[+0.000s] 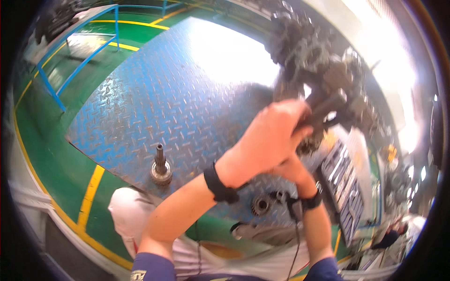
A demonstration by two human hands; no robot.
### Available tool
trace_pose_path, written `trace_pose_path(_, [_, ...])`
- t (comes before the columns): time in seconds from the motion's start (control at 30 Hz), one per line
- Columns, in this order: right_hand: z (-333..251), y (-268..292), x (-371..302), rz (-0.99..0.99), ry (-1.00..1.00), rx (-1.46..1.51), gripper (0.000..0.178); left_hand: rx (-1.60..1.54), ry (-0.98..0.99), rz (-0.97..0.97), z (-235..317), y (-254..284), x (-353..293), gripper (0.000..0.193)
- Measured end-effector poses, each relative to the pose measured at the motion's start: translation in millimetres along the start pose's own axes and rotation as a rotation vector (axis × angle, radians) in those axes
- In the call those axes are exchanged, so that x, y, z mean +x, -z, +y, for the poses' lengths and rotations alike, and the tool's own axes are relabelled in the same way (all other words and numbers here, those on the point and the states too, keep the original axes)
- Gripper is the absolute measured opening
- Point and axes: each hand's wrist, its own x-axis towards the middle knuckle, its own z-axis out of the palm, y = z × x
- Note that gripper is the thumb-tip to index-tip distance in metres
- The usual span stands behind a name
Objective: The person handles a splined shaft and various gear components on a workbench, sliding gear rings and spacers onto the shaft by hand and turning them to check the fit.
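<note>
My left hand (267, 138) reaches across the metal table with bent fingers, closed at the end of a dark metal cylinder (330, 105). That cylinder slants up to the right in front of a large dark mechanical assembly (318, 61). Motion blur hides exactly how the fingers meet it. My right hand (293, 169) is close beneath the left, largely covered by it, and its fingers cannot be made out. Nearer to me, a toothed metal ring (261, 205) lies beside small dark parts (280, 196). A stepped shaft with a gear at its base (161, 171) stands upright at the left.
The blue tread-plate tabletop (140, 112) reflects strong light at its far side. On the right lies a dark tray of hand tools (344, 182). Blue railings (84, 70) stand on the green floor at the left. Another person (391, 234) is at the far lower right.
</note>
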Motion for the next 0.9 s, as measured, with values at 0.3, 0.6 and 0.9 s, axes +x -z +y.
trace_pose_path(0.3, [0, -4, 3, 0.107, 0.169, 0.108, 0.053, 0.017, -0.116, -0.009, -7, 16, 8, 0.022])
trace_pose_path(0.6, [7, 0, -2, 0.227, 0.214, -0.061, 0.048, 0.024, -0.139, 0.056, -13, 7, 4, 0.021])
trace_pose_path(0.9, [-9, -18, -3, 0.294, 0.192, -0.213, 0.067, -0.05, 0.048, -0.134, 2, 23, 11, 0.024])
